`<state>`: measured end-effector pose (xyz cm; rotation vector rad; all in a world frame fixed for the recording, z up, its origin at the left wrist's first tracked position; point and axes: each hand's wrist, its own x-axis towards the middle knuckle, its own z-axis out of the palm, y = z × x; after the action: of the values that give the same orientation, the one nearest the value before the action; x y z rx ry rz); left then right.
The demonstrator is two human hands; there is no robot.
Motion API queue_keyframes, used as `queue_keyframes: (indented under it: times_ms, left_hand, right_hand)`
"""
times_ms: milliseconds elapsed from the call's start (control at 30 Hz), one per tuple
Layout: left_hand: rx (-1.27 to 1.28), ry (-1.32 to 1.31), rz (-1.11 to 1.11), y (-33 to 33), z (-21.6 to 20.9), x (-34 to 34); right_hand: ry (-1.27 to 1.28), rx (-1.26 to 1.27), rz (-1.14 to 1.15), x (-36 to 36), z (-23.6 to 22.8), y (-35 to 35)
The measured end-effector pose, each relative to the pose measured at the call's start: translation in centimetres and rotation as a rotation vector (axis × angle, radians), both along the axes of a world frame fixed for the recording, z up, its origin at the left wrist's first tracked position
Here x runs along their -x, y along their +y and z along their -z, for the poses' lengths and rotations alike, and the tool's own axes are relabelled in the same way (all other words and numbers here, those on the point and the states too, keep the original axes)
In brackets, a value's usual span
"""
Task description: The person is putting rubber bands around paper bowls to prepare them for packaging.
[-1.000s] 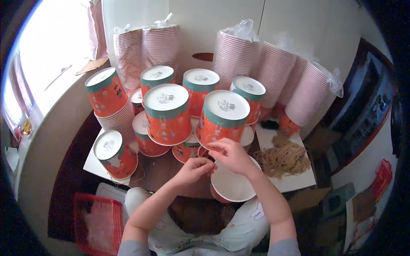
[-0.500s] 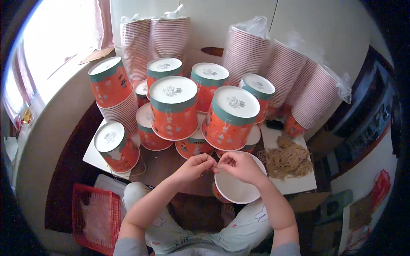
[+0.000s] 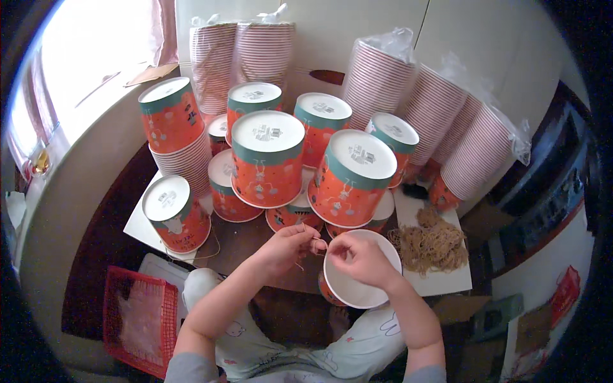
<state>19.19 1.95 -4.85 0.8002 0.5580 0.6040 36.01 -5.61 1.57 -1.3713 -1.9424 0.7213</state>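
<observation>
A: How does the cord look?
B: The cord (image 3: 321, 240) is thin and tan, with a small loop standing out at the left hand (image 3: 287, 247) and a loose end hanging below. It is in front of the overturned buckets, just left of the open bucket (image 3: 364, 292).

A: And the fingers?
B: The left thumb and fingertips pinch the cord. The right hand (image 3: 364, 258) has its fingers curled inward; I cannot tell whether they grip any of it.

A: What is around?
B: The open bucket is white inside, its mouth facing up and partly covered by the right hand. Behind stand overturned buckets (image 3: 268, 166), orange with teal bands and white bases; the front ones hide parts of those behind. A brown tangle of string (image 3: 434, 242) lies to the right on the table (image 3: 246, 255). Plastic-wrapped stacks (image 3: 381, 80) rise at the back, and a red basket (image 3: 140, 319) sits low on the left.

A: What differs from half a second ago?
B: Then the fingertips of both hands met over the cord. Now they are slightly apart, the right hand is farther over the open bucket's mouth, and the loop shows more clearly.
</observation>
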Motion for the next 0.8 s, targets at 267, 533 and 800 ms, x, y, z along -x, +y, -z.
queue_keyframes:
  times_ms: [267,533,800]
  left_hand:
    - [-0.124,-0.032,0.016,-0.1,-0.2,0.3]
    - [-0.421,0.152,-0.044,-0.2,0.0,0.0]
    - [-0.286,0.177,-0.043,0.0,-0.5,0.3]
  right_hand:
    - [-0.189,-0.097,-0.157,0.8,1.4,0.2]
    - [-0.151,-0.053,0.065,0.6,1.9,1.5]
    - [-0.23,-0.243,0.069,0.5,3.0,1.9]
